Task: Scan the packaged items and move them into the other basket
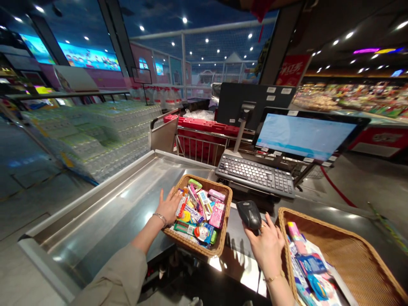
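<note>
My left hand rests at the left rim of a wicker basket, fingers spread, beside an orange-and-white package. Small colourful packaged goods fill this basket. To its right, my right hand is at a black handheld scanner, whose head points up and away from me. The fingers are partly raised, and the scanner's handle is hidden behind the hand. Close to the right of that hand stands a second, larger wicker basket with packaged items in its left part, among them a blue package.
A metal checkout counter lies under the baskets. Behind them are a black keyboard, a lit monitor and a second screen's dark back. A metal cart stands beyond the counter, with stacked bottle packs at left.
</note>
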### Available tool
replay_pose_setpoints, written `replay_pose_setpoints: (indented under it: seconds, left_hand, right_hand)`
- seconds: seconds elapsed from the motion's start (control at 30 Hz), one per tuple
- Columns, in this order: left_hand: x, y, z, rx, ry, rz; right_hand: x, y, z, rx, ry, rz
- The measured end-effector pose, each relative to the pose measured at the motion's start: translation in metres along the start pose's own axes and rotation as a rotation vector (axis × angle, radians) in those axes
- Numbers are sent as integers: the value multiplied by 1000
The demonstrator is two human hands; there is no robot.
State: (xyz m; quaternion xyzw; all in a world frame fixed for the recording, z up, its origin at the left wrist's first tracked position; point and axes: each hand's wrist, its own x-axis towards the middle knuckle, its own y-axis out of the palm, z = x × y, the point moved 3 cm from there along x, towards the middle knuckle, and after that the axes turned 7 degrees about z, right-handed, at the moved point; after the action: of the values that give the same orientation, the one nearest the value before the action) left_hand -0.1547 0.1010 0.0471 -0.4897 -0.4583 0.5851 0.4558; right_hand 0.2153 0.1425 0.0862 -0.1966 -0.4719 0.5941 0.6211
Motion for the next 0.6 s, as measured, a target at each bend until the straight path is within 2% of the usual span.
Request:
replay_pose_setpoints:
  seconds: [0.13, 0.3, 0.47, 0.6]
  left_hand:
    - [8, 5, -1, 61, 7, 36]
    - [16, -1, 2, 27, 56, 46]
    - [15, -10, 7, -47, 150, 12]
    - [17, -12, 6, -130, 131, -16]
  right_hand:
    - [1, -3, 2, -8, -11, -27]
    - [-1, -5, 1, -19, -2, -24]
    - [-2, -6, 0, -5, 14, -25]
    - [-3, -7, -1, 9, 16, -13]
